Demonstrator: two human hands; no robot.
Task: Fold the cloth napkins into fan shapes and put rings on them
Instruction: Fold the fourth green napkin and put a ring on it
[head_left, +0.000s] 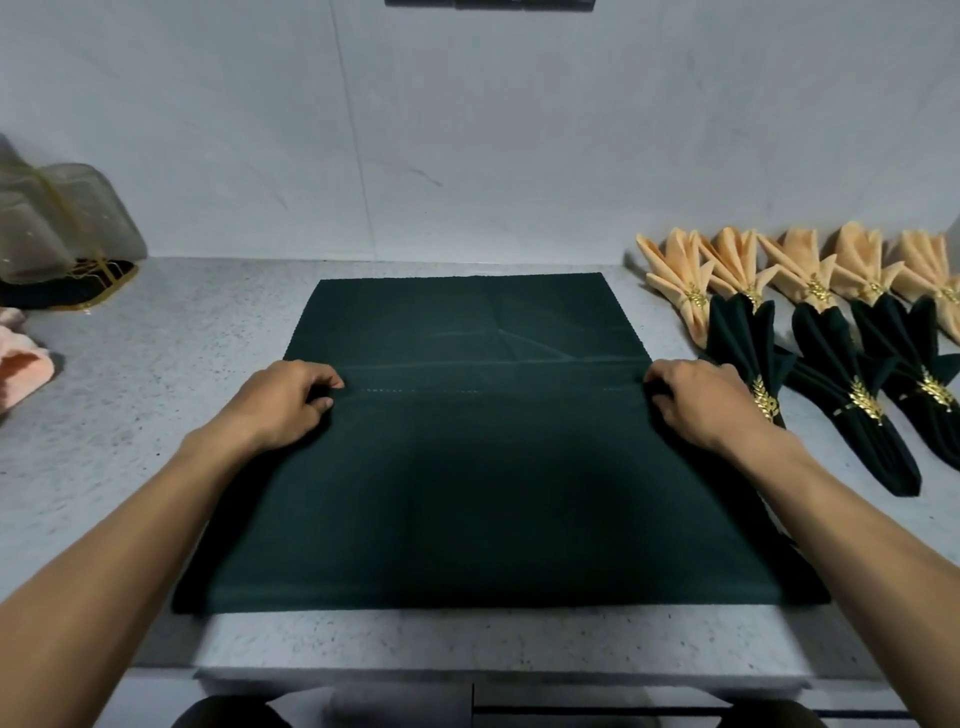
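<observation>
Hands, our left (283, 400) and right (693, 400), pinch one green napkin's (478, 493) fold; right of it lie five peach fans (810, 270) and three green fans (852, 384).

L grip (283, 400) & R grip (693, 402) both reach fwd, palms down, fingers curled, each pinching cloth.

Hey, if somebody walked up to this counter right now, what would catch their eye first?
First, the big dark green napkin spread flat mid-counter, with the left hand and right hand pinching its side edges along a fold. Next, at the right, finished fans: a back row of peach napkins and in front three dark green fans, each cinched with a gold leaf ring.
</observation>
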